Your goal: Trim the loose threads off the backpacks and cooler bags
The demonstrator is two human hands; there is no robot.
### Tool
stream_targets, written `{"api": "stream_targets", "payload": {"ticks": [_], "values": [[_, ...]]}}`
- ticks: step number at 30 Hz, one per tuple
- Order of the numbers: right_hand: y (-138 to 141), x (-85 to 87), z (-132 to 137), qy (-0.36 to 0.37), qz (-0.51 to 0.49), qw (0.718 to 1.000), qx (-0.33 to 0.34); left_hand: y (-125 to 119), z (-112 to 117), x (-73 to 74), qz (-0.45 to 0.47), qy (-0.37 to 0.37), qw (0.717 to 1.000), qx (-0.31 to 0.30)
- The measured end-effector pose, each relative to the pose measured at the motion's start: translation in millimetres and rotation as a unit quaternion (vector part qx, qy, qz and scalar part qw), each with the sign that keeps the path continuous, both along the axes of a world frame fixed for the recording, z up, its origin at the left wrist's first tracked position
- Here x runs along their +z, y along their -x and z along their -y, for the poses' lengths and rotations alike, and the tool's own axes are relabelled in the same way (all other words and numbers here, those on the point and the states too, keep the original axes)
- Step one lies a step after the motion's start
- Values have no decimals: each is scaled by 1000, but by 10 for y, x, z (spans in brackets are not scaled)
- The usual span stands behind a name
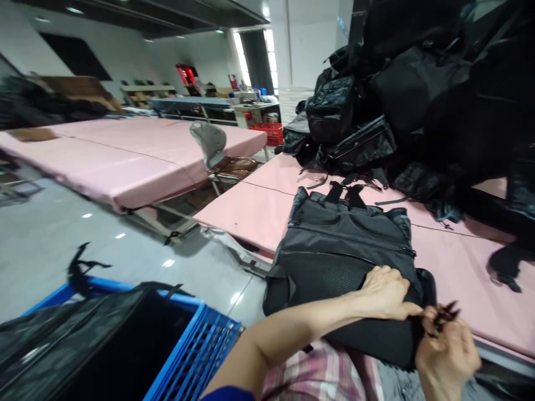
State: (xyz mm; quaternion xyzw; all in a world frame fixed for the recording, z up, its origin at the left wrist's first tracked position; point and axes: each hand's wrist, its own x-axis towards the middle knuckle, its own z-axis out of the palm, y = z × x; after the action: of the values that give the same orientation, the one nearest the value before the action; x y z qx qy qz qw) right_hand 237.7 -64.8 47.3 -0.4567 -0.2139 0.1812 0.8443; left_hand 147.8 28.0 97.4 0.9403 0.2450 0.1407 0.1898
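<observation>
A black backpack with a mesh panel lies flat at the near edge of the pink-covered table, its straps pointing away from me. My left hand presses on its lower right part, fingers bent into the fabric and thumb stretched towards the right side edge. Just off that edge, my right hand is closed around a small dark pointed tool, which looks like thread snips but is blurred. The left thumb and the right fingers nearly meet at the bag's edge; whether they touch is unclear.
A large heap of black bags covers the table's far right. To my lower left stands a blue plastic crate holding a dark bag. Beyond are another pink table, a grey chair and a red crate.
</observation>
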Motion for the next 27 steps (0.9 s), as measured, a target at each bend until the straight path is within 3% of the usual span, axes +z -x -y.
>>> {"api": "stream_targets", "payload": {"ticks": [2, 4, 6, 9, 12, 16, 18, 20, 22, 24, 27], "values": [[-47, -1, -36, -6, -8, 1000, 18, 56, -82, -11, 9, 18, 1000, 12], [-28, -17, -43, 13, 4, 1000, 28, 364, -196, 11, -16, 38, 997, 58], [42, -55, -23, 39, 21, 999, 19, 881, -302, 58, -60, 55, 985, 154], [151, -150, 21, 45, 22, 999, 22, 1754, -340, 102, -117, 54, 940, 315], [179, -231, 25, 64, 28, 997, 41, 2308, -204, 34, -99, 36, 949, 296], [91, -103, -73, 192, 158, 967, 55, 2445, 8, -211, -81, 34, 960, 264], [30, 48, -181, 254, 269, 927, 68, 2440, 73, -337, -86, 45, 960, 263], [-19, 176, -315, 296, 392, 867, 83, 2461, 110, -433, -86, 58, 960, 259], [-43, 233, -438, 325, 449, 829, 76, 2509, 122, -481, -38, 58, 961, 266], [-49, 218, -517, 326, 438, 834, 76, 2555, 91, -474, 55, 13, 945, 322], [-62, 135, -542, 276, 304, 905, 114, 2535, -58, -384, 117, -85, 885, 442]]}}
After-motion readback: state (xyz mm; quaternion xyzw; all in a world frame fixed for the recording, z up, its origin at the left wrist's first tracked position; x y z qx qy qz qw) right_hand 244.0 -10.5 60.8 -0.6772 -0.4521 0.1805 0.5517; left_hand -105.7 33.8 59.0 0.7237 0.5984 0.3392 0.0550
